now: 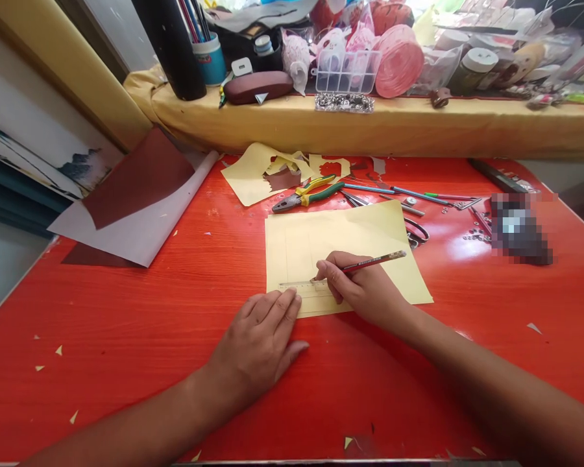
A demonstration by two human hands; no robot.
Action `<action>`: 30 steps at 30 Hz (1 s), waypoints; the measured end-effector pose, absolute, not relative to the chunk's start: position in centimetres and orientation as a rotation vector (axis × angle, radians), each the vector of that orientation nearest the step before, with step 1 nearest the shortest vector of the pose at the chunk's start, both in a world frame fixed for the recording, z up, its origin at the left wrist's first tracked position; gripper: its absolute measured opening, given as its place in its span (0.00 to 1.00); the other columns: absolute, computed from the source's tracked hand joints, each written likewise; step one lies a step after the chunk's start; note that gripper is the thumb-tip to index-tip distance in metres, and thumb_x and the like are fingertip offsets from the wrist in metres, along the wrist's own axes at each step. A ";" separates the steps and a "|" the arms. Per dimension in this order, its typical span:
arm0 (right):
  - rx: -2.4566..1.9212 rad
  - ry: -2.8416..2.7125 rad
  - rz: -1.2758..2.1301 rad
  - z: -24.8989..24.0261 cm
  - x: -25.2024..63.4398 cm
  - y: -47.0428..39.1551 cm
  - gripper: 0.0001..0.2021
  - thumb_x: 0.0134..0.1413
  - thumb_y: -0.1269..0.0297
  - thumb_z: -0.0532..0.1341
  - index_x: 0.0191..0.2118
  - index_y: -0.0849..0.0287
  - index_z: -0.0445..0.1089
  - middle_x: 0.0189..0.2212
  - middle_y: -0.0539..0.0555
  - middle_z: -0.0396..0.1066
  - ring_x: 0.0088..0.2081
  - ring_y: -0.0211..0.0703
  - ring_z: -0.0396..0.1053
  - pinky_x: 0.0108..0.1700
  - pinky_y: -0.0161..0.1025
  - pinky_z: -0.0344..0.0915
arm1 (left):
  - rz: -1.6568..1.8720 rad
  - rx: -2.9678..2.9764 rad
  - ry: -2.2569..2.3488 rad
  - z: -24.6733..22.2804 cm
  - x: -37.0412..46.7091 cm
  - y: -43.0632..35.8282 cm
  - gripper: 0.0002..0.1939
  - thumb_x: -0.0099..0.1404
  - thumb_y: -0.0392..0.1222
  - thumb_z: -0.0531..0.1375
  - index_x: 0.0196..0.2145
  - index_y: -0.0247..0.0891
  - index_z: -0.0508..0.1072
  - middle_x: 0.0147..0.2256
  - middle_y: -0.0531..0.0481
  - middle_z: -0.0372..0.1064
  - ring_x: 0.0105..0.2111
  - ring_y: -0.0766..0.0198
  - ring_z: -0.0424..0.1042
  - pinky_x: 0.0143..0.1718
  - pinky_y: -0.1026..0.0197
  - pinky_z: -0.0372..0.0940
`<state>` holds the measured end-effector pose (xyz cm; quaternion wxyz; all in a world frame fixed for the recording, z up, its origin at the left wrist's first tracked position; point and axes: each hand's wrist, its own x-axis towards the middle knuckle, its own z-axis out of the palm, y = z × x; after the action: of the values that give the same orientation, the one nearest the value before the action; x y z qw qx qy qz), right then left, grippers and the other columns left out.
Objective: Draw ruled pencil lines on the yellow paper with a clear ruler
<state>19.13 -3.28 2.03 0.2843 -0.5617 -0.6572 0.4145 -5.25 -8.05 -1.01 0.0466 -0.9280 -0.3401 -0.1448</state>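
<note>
I see my right hand (365,292) pinching a red pencil (372,262), its tip down against the top edge of a clear ruler (305,286). The ruler's long axis runs left to right across the near part of the yellow paper sheet (340,246) on the red table (126,324). My left hand (260,340) lies flat, fingers together, fingertips pressing the ruler's left end.
</note>
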 end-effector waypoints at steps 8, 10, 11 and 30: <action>-1.494 -1.702 1.130 2.0 20.0 -3.5 0.20 0.75 0.51 0.56 0.30 0.53 0.69 0.19 0.48 0.66 0.25 0.44 0.66 0.31 0.41 0.62 | -0.471 -2.819 -1.040 -1.0 -5.1 -8.0 0.25 0.83 0.47 0.51 0.63 0.25 0.75 0.61 0.35 0.76 0.57 0.45 0.74 0.58 0.46 0.64; -1.494 -1.697 1.129 2.0 20.2 -3.6 0.20 0.75 0.51 0.56 0.30 0.53 0.69 0.19 0.48 0.66 0.25 0.44 0.67 0.32 0.41 0.62 | -0.471 -2.821 -1.034 -1.0 -5.1 -8.0 0.25 0.82 0.47 0.52 0.63 0.25 0.75 0.61 0.35 0.76 0.57 0.45 0.74 0.59 0.46 0.64; -1.496 -1.696 1.130 2.1 20.3 -3.6 0.20 0.75 0.51 0.56 0.30 0.54 0.69 0.19 0.48 0.67 0.25 0.43 0.66 0.31 0.41 0.62 | -0.470 -2.821 -1.032 -0.9 -5.1 -8.0 0.25 0.82 0.47 0.52 0.63 0.25 0.74 0.61 0.35 0.76 0.57 0.45 0.74 0.59 0.46 0.64; -1.441 -1.573 1.149 0.8 21.0 -4.0 0.21 0.76 0.49 0.57 0.32 0.56 0.74 0.18 0.47 0.67 0.23 0.41 0.64 0.30 0.40 0.62 | -0.459 -2.827 -1.022 -0.9 -5.1 -8.0 0.25 0.83 0.47 0.52 0.63 0.25 0.74 0.61 0.36 0.76 0.57 0.44 0.74 0.58 0.45 0.65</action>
<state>20.95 -3.97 0.76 0.3517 -0.5568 -0.6077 0.4439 -5.08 -7.97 -0.87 0.0502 -0.9284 -0.3358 -0.1508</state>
